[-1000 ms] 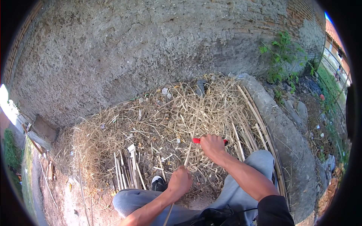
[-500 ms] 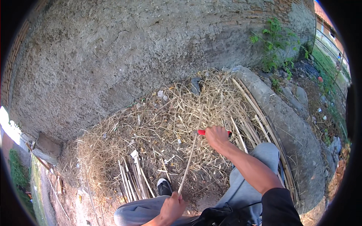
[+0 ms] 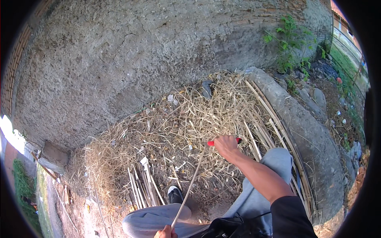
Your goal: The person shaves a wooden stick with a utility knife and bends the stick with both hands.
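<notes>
My right hand (image 3: 225,146) is closed around the red handle of a knife (image 3: 211,143). Its blade meets the upper part of a long, thin bamboo strip (image 3: 189,188), though the blade itself hardly shows. At the lower edge my left hand (image 3: 166,233), partly cut off by the picture, grips the near end of that strip. The strip slants up and to the right, from the left hand to the knife. Beneath it lies a thick heap of pale curled shavings (image 3: 222,105).
A bundle of split strips (image 3: 145,186) lies left of my shoe (image 3: 174,195). Longer strips (image 3: 274,119) run along a low concrete ledge (image 3: 307,137) at the right. A rough wall (image 3: 158,55) rises behind the shavings, with a green plant (image 3: 286,43) at its foot.
My left hand has drawn down and to the left with the strip, toward the lower edge. My right hand and the knife have stayed almost in place.
</notes>
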A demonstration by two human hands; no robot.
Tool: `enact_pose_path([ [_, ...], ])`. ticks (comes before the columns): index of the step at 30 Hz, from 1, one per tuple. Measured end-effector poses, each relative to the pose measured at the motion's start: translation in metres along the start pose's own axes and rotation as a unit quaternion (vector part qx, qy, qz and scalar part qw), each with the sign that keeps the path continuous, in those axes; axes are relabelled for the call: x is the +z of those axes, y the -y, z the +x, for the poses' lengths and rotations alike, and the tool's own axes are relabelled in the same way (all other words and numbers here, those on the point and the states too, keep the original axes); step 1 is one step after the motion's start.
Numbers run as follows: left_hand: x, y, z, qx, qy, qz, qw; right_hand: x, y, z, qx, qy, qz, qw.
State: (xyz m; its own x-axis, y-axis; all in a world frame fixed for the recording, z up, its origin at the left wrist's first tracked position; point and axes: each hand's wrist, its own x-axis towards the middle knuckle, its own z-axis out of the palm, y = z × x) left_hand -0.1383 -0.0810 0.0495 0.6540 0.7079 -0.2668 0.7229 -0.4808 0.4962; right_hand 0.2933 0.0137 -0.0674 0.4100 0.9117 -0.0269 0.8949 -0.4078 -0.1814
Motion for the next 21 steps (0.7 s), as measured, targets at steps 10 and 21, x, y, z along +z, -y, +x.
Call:
enact_pose_path([
  [10,-0.031,0.053,-0.063,-0.15,-0.061,-0.038,0.986,-0.01,-0.015,-0.01,0.078,0.063,0.024,0.995],
  [21,-0.018,0.079,-0.045,-0.055,-0.127,0.105,0.985,-0.072,0.013,-0.013,0.019,0.006,0.585,0.811],
])
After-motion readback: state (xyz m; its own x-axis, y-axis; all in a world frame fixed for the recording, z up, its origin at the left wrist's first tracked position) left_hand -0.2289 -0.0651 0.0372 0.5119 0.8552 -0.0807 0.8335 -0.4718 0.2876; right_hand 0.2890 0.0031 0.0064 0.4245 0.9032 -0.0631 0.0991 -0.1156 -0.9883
